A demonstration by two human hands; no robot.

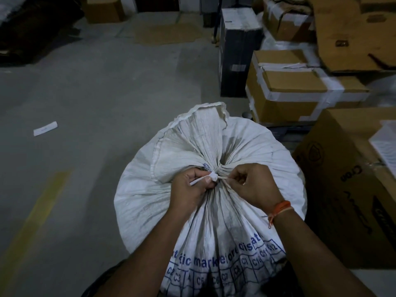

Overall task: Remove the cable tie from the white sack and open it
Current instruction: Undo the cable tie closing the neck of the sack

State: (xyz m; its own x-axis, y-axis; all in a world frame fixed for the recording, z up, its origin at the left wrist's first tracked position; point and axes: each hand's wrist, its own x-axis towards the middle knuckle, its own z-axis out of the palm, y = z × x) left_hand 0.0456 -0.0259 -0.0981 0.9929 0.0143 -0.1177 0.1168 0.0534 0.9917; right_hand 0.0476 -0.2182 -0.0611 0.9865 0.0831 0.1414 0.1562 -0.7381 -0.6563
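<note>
Sack (214, 146) centre floor; boxes (300, 88) right (stacked); paper slip (45, 128) left.

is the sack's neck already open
No, the white sack is cinched shut by the cable tie, which both the left hand and right hand pinch.

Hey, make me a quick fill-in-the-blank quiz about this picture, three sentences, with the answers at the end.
1. The neck of the white sack is cinched shut by a cable ____.
2. The thread bracelet on the right wrist is ____ in colour.
3. The left hand and the right hand both pinch at the sack's ____.

Missing words: tie; orange; neck
</note>
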